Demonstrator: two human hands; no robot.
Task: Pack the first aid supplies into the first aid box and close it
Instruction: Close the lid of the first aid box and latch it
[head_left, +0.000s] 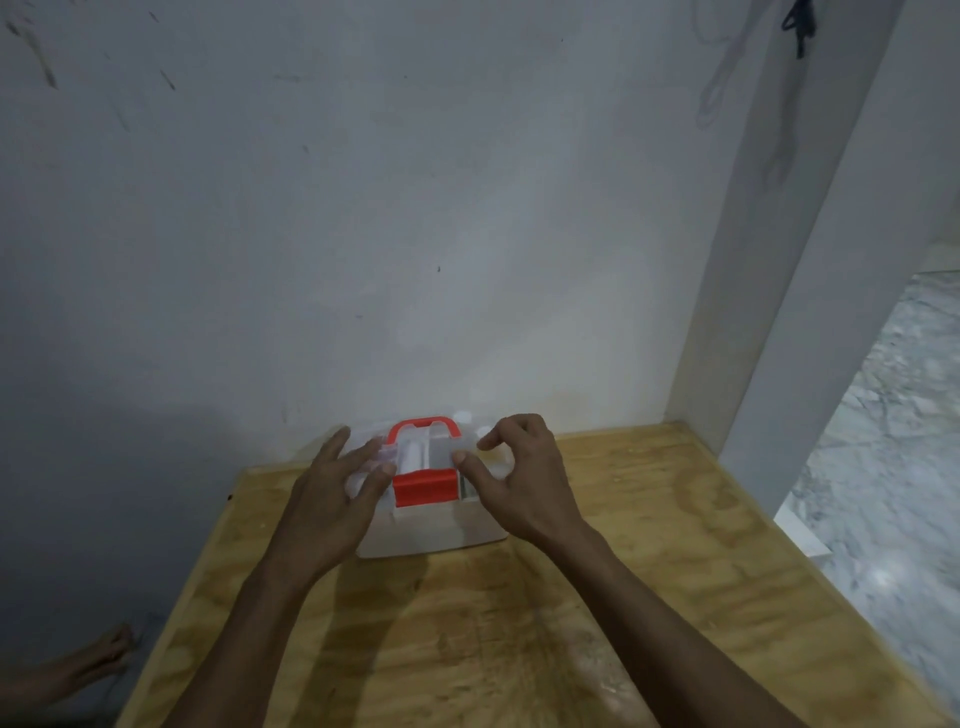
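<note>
Plywood table (649, 519) against scuffed white wall (363, 208)

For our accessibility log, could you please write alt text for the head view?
Two hands rest on the clear lid of a first aid box with a red latch, on a plywood table: left hand flat, right hand with fingers bent.

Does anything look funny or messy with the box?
Nothing stands out. The first aid box sits flat on the wooden table, lid down, with nothing spilled around it and both hands on top.
</note>
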